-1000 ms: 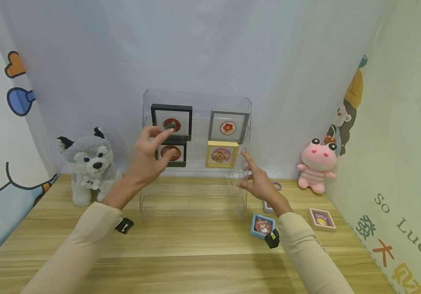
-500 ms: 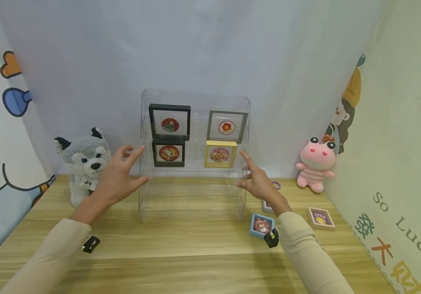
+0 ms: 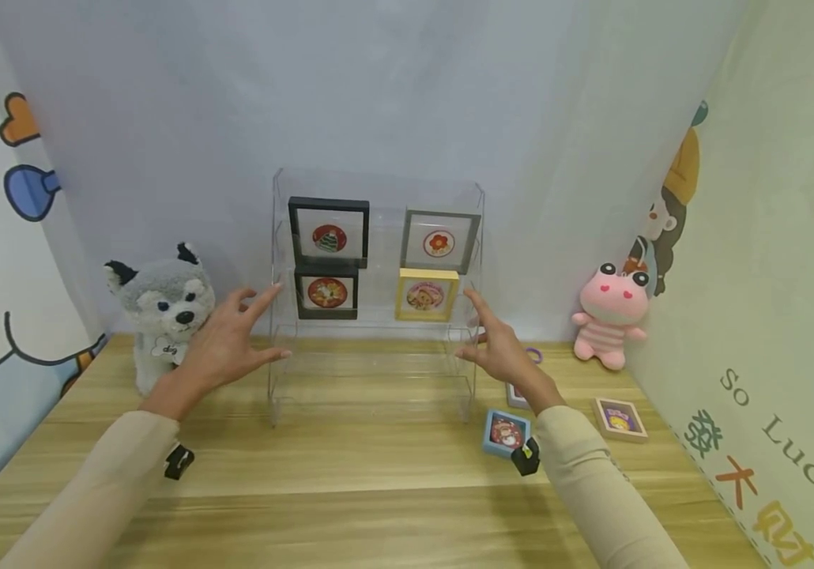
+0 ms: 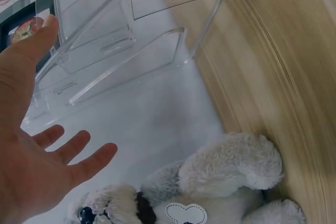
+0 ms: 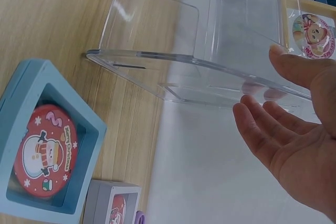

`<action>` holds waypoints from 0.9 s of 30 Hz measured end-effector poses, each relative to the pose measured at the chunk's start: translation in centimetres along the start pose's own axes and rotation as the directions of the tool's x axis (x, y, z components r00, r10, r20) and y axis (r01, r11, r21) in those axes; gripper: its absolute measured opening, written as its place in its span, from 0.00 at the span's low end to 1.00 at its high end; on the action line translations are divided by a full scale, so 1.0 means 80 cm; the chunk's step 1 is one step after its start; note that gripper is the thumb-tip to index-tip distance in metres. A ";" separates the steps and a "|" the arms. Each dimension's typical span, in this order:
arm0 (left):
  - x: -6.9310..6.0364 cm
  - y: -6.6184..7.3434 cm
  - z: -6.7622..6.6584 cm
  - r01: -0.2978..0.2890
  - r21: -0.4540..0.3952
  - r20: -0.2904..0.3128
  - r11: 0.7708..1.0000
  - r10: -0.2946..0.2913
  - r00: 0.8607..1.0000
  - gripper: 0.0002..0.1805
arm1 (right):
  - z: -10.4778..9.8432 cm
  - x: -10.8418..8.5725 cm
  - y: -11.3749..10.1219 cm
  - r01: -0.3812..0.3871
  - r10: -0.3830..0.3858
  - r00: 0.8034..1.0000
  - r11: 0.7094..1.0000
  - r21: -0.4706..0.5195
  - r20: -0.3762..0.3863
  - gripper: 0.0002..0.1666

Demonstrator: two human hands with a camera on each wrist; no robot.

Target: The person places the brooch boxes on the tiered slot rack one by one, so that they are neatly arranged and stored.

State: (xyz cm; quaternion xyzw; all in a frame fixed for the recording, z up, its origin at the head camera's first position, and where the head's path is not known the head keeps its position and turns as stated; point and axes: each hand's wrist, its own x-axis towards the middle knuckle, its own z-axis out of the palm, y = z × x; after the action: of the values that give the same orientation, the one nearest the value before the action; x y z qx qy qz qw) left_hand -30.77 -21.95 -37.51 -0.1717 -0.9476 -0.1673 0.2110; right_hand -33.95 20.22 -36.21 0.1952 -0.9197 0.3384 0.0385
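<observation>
A clear acrylic tiered rack (image 3: 371, 378) stands upright on the wooden table. On its upper tiers, two black photo frames (image 3: 329, 233) sit at left, one above the other. A grey frame (image 3: 440, 243) and a yellow frame (image 3: 426, 295) sit at right. My left hand (image 3: 225, 340) is at the rack's left side, thumb spread from the fingers; in the left wrist view the thumb lies across the side panel and the other fingers are apart from it. My right hand (image 3: 503, 352) mirrors it at the right side, fingertips close to the panel; contact is unclear.
A grey husky plush (image 3: 172, 304) sits behind my left hand. At right are a pink plush toy (image 3: 612, 312), a blue frame (image 3: 506, 434), a beige frame (image 3: 620, 420), a partly hidden lilac frame (image 5: 113, 203) and a purple ring (image 3: 534, 356). A cloth hangs behind the rack.
My left hand has moved left and down, from in front of the black frames to the rack's left side, and has stayed there since. The right hand has hardly moved.
</observation>
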 end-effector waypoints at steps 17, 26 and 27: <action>0.003 -0.006 0.014 -0.005 -0.100 -0.033 0.995 0.002 0.999 0.46 | -0.008 0.002 0.001 0.020 -0.020 0.999 1.000 -0.007 0.042 0.60; 0.002 -0.007 0.015 0.009 -0.139 0.007 0.990 -0.008 1.000 0.46 | -0.021 -0.011 0.003 0.035 -0.036 0.999 0.999 0.021 0.041 0.58; 0.001 -0.007 0.015 0.011 -0.142 0.010 0.990 -0.010 1.000 0.46 | -0.022 -0.014 0.004 0.036 -0.037 0.999 0.999 0.025 0.036 0.58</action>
State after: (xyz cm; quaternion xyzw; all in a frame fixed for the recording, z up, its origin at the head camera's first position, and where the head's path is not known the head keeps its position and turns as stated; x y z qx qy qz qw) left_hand -31.50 -22.00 -38.60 -0.1820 -0.9352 -0.2345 0.1929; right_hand -33.20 21.95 -35.30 0.2187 -0.9123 0.3453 0.0254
